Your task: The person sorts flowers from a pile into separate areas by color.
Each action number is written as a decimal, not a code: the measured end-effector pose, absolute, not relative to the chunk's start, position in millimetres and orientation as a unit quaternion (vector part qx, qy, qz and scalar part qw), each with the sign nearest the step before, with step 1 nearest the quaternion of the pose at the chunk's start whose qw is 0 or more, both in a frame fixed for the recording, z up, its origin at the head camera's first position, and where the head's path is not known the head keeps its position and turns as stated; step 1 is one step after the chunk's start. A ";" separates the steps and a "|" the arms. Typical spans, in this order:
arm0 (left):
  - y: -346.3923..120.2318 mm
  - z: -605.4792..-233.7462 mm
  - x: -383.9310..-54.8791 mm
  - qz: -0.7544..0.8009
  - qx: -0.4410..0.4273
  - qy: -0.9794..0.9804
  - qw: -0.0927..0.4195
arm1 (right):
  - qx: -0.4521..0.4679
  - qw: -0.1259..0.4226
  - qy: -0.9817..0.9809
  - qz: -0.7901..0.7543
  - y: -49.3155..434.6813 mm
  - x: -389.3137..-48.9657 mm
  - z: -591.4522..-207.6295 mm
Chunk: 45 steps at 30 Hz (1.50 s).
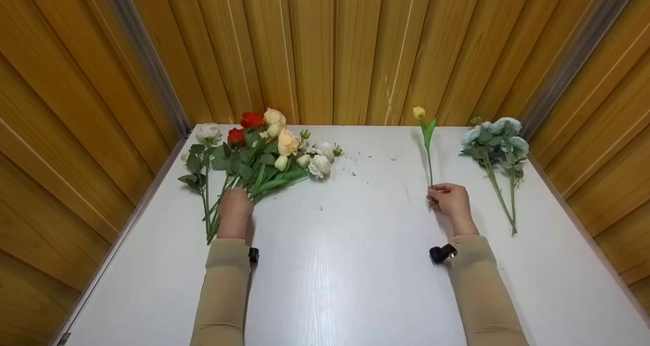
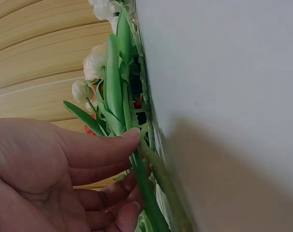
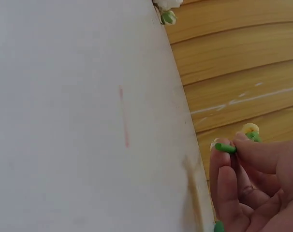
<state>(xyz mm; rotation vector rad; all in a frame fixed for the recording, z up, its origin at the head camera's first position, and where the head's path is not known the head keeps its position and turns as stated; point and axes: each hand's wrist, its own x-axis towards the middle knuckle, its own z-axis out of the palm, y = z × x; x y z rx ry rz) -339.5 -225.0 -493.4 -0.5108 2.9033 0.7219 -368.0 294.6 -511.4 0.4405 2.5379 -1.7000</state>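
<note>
At the left of the head view, my left hand (image 1: pixel 235 209) is at the lower stems of a mixed bunch of flowers (image 1: pixel 259 155) with red, peach and white blooms. The left wrist view has its thumb and fingers pinching green stems (image 2: pixel 145 193), with long smooth leaves above them. Over on the right, my right hand (image 1: pixel 452 203) pinches a single yellow tulip (image 1: pixel 419 113) low on its thin stem, bloom pointing away from me. In the right wrist view the cut stem end (image 3: pixel 226 148) sticks out between thumb and forefinger.
Pale blue flowers (image 1: pixel 502 137) lie on the white table (image 1: pixel 335 275) right of my right hand. A white rose (image 1: pixel 208 132) on a leafy stem lies at the bunch's left. Small bits of debris dot the tabletop. Wood-look panel walls (image 1: pixel 355 51) enclose the back and sides.
</note>
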 end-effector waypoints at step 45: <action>-215.5 -465.6 -327.0 0.388 -0.151 0.908 -0.037 | 0.140 -0.029 0.901 -0.409 305.1 -356.3 -504.9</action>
